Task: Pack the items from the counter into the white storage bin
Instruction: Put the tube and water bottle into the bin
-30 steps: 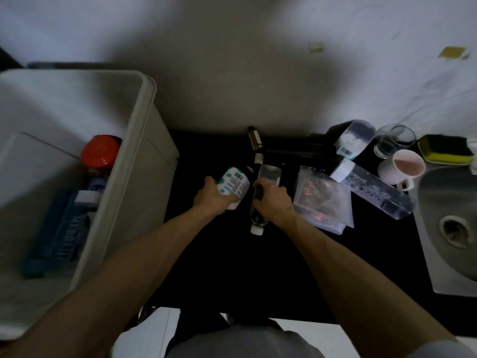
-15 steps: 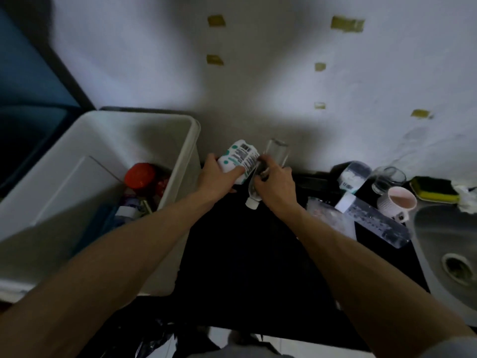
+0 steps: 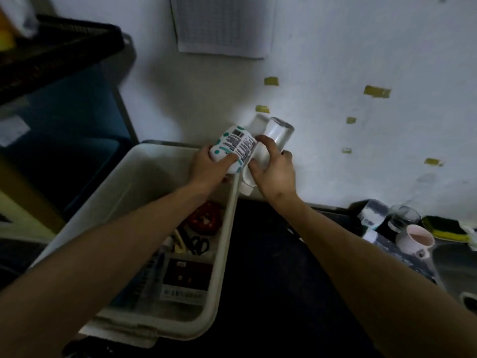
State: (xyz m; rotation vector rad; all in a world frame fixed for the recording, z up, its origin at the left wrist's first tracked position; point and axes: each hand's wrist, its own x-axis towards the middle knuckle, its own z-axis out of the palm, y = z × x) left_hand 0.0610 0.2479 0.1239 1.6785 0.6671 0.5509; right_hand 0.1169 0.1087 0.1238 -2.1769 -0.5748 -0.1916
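- The left hand point(image 3: 209, 169) grips a white pack point(image 3: 232, 147) with teal dots and a barcode label. Its fingers curl round the pack above the far right corner of the bin point(image 3: 219, 254).
- The right hand point(image 3: 275, 173) is wrapped round a clear bottle point(image 3: 277, 134), just right of that bin corner.
- The bottle tilts, with its white cap point(image 3: 246, 188) low near the bin's rim and its base up toward the wall.
- Pack and bottle are held in the air just beside each other, at the bin's right rim.
- Inside the bin lie 1 red lid point(image 3: 205, 220), black scissors point(image 3: 198, 245) and a dark box point(image 3: 187, 277) with a white label.
- Right of the bin runs the dark counter point(image 3: 271, 293). Well away from the bin on it stand a pink mug point(image 3: 415, 241), a glass point(image 3: 402, 218) and a sponge point(image 3: 446, 227).
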